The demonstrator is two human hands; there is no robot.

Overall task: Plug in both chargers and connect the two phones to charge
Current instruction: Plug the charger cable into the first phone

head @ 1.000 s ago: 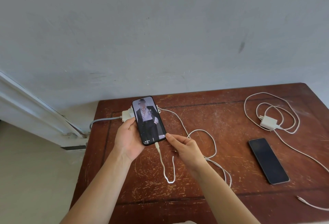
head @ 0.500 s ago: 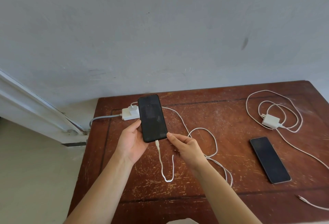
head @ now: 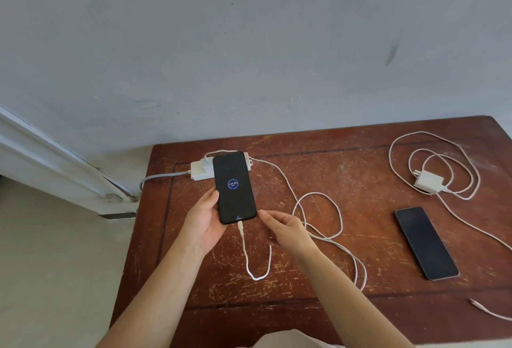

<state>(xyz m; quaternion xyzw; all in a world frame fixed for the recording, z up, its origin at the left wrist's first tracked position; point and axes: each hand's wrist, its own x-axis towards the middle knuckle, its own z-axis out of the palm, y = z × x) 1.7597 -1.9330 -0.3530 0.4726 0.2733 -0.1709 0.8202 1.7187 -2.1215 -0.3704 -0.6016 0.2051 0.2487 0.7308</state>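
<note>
My left hand holds a black phone upright above the table; its screen shows a blue charging ring. A white cable is plugged into the phone's bottom and loops back to a charger hidden behind the phone on the white power strip. My right hand touches the phone's lower right corner with fingers loosely curled and holds nothing I can see. A second dark phone lies flat at the right. A second white charger lies unplugged amid its coiled cable.
The scratched wooden table stands against a grey wall. The power strip's grey cord runs off the left edge. The second cable's free end lies near the front right edge. A white door frame is at left.
The phone's screen went from a picture to dark, then to a charging ring. My hands have lifted the phone slightly away from me; the cable stays plugged in.
</note>
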